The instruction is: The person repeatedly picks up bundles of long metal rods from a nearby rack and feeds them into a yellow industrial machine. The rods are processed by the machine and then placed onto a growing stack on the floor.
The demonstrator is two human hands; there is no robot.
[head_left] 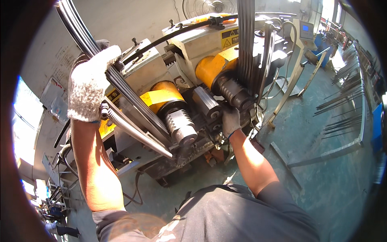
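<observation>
White-gloved left hand (89, 86): ten o'clock, fingers gripping long grey metal rods (138, 104).
White-gloved right hand (231, 122): three o'clock; fingers' state, we can't tell.

A pale wall (145, 20) is standing behind the wire-grilled fan (197, 8); a glaring window (26, 117) is admitting daylight far left of the fan; green flooring (322, 173) is extending to its right.

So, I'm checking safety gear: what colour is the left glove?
Off-white with grey-brown speckling; the left glove shows best in the head view, the only one.
</observation>
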